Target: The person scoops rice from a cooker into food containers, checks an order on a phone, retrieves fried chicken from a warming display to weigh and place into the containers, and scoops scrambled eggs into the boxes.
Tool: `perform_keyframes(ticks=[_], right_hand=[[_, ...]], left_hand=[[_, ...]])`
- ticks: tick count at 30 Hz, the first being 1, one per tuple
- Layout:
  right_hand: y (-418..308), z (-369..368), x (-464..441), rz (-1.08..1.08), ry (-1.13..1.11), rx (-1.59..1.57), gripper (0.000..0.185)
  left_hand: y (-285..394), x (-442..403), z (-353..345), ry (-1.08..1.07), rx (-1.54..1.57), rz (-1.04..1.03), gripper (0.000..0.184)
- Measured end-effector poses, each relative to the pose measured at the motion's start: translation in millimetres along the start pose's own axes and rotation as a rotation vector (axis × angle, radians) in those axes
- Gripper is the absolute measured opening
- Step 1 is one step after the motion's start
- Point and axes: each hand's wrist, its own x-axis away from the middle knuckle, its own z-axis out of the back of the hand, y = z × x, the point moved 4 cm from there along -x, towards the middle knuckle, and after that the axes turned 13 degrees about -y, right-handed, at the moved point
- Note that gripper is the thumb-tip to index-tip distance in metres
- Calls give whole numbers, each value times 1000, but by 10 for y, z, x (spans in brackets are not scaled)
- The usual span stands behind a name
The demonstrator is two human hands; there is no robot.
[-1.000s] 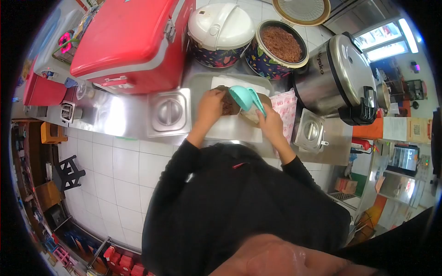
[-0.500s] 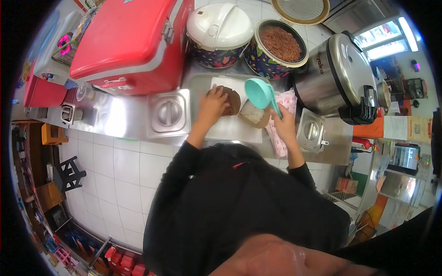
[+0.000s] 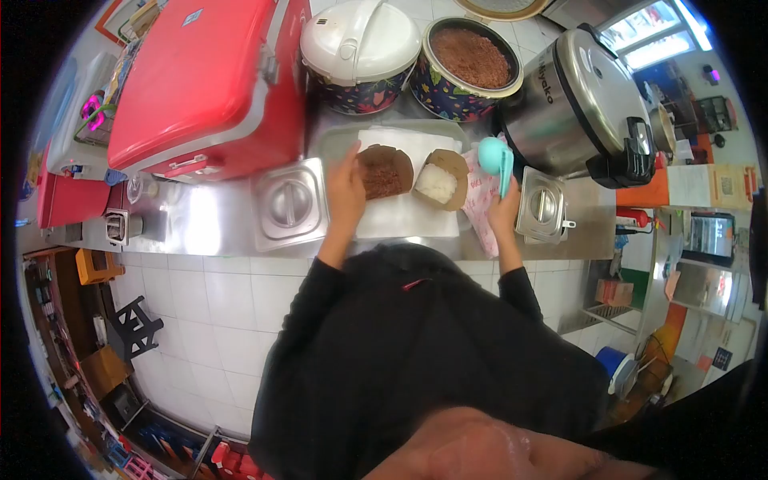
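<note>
On a paper-lined tray (image 3: 410, 228) stand two brown paper boxes. The left box (image 3: 406, 166) holds reddish-brown rice (image 3: 382, 178), the right box (image 3: 458, 164) white rice (image 3: 436, 184). My left hand (image 3: 346, 190) is beside the left box's outer edge, its fingers extended and slightly blurred; whether it touches the box is unclear. My right hand (image 3: 504, 212) grips the handle of a turquoise scoop (image 3: 494, 157), over pink-printed paper (image 3: 478, 200) right of the boxes. The scoop's bowl is turned down.
Behind the tray are a lidded rice cooker (image 3: 362, 48), an open cooker of reddish-brown rice (image 3: 470, 60) and a red cooler (image 3: 200, 88). A large steel cooker (image 3: 576, 104) stands right. Lidded steel containers (image 3: 290, 204) (image 3: 544, 206) flank the tray.
My right hand and the scoop have moved right, off the boxes. My left hand has drawn back from over the left box to its side. The view has shifted slightly.
</note>
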Motion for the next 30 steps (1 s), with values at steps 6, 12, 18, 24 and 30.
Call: perform_keyframes(ticks=[6, 12, 18, 24, 30], right_hand=[[-265, -164, 67, 129, 204, 232, 58], [-555, -367, 138, -268, -403, -526, 61], [-437, -464, -144, 27, -383, -338, 69], [-1437, 1234, -1750, 563, 72, -239, 63], [-1811, 1811, -4210, 574, 519, -203, 72]], left_hand=[[-145, 303, -58, 113, 91, 29, 19], [-494, 589, -575, 6, 405, 585, 60], [-862, 352, -782, -57, 263, 376, 57], [-219, 705, -721, 5, 310, 365, 62], [-216, 1543, -962, 110, 237, 576, 66]])
